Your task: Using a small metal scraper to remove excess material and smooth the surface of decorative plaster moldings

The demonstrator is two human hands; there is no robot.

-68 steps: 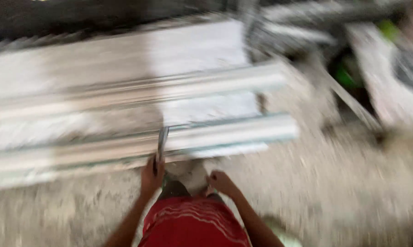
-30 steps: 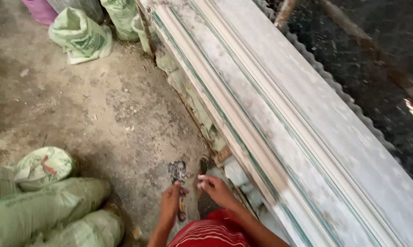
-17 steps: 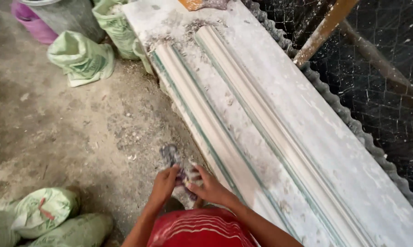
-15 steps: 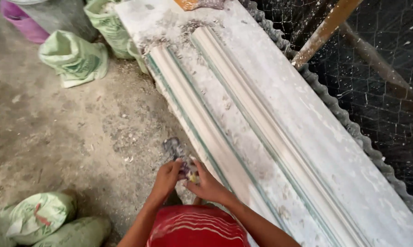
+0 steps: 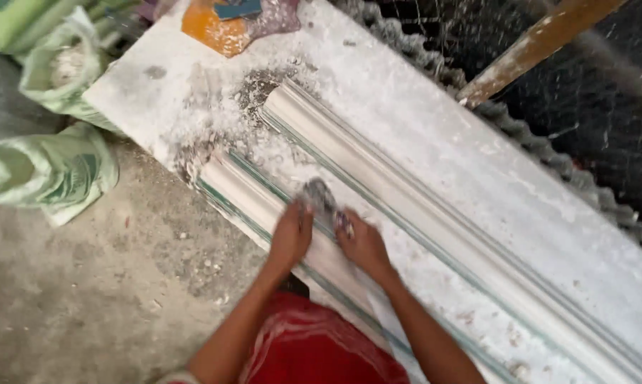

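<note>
Both hands — left hand [image 5: 290, 237], right hand [image 5: 364, 245] — pinch a blurred grey scraper blade [image 5: 321, 198] against the long white plaster moulding [image 5: 250, 195] nearest the dusty worktop's [image 5: 435, 135] front edge — powdery, ridged.

The two mouldings [image 5: 378, 178] are white with thin green edges. The bench [image 5: 477, 149] is dusty white, with an orange patch [image 5: 214, 28] at upper left. The sacks [image 5: 47, 171] are pale green. The cloth [image 5: 314, 348] at bottom is red.
</note>
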